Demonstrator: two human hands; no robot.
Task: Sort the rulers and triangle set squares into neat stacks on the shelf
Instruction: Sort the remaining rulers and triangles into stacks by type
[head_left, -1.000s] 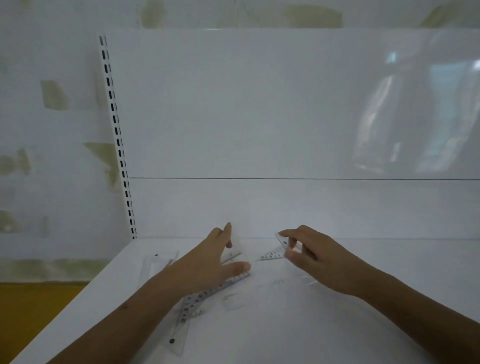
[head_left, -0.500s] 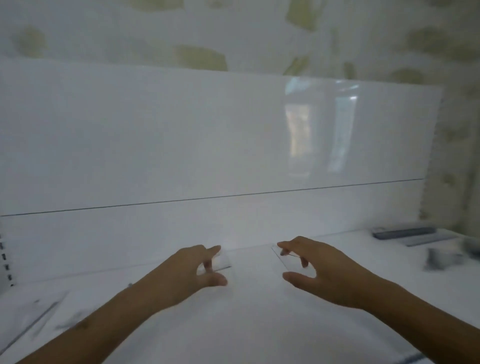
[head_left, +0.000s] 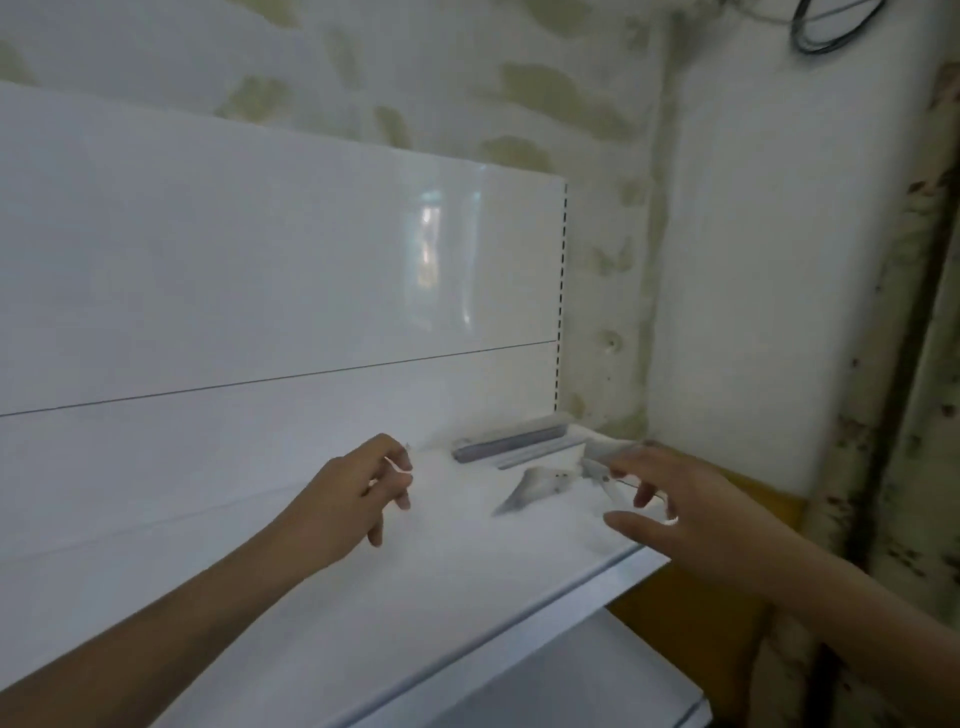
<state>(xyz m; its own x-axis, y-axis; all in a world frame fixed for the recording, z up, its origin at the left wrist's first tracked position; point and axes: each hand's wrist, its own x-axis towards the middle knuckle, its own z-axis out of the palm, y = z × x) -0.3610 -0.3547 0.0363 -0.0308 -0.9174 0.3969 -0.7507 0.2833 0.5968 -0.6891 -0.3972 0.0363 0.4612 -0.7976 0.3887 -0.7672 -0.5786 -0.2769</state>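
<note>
Rulers stacked at shelf back-right corner, blurred set square lying just in front. Right hand fingers pinch a clear set square; left hand loosely curled, grasp unclear.

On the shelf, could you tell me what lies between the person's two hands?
In the head view, a blurred stack of set squares lies on the shelf between the left hand and right hand.

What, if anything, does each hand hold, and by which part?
The right hand pinches a clear set square near one corner. The left hand seems to pinch something small and clear; blur hides what.
</note>
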